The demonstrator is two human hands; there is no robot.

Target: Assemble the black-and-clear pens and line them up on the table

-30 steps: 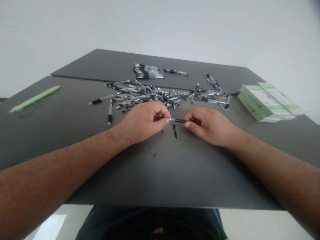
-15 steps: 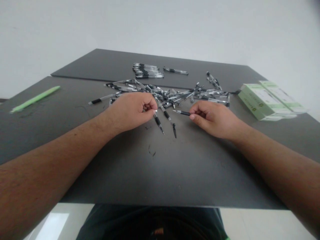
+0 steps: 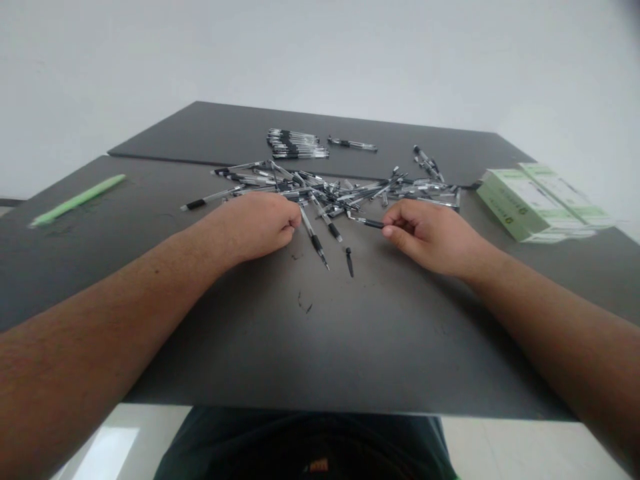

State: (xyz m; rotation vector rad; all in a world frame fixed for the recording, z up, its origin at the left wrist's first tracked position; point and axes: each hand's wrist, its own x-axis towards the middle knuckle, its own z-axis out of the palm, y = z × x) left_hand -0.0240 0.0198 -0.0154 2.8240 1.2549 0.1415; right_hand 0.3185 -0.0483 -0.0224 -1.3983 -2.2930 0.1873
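Pinching a pen [image 3: 373,223] just past twelve o'clock, the right hand [image 3: 427,233] sits near the heap [image 3: 343,193]; the left hand [image 3: 255,223] has curled fingers (any hold can't be told). At twelve, the far row [image 3: 299,145] seems done, the heap left.

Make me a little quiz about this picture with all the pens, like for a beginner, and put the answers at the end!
1. True or false: the green stick lies on the person's left side of the table.

2. Pick one. Which of these lies farthest from the person?
a) the messy pile
b) the neat row of pens
c) the green stick

3. Fill the gap: the right hand pinches a ____ with a black grip.

Key:
1. True.
2. b, the neat row of pens.
3. pen.
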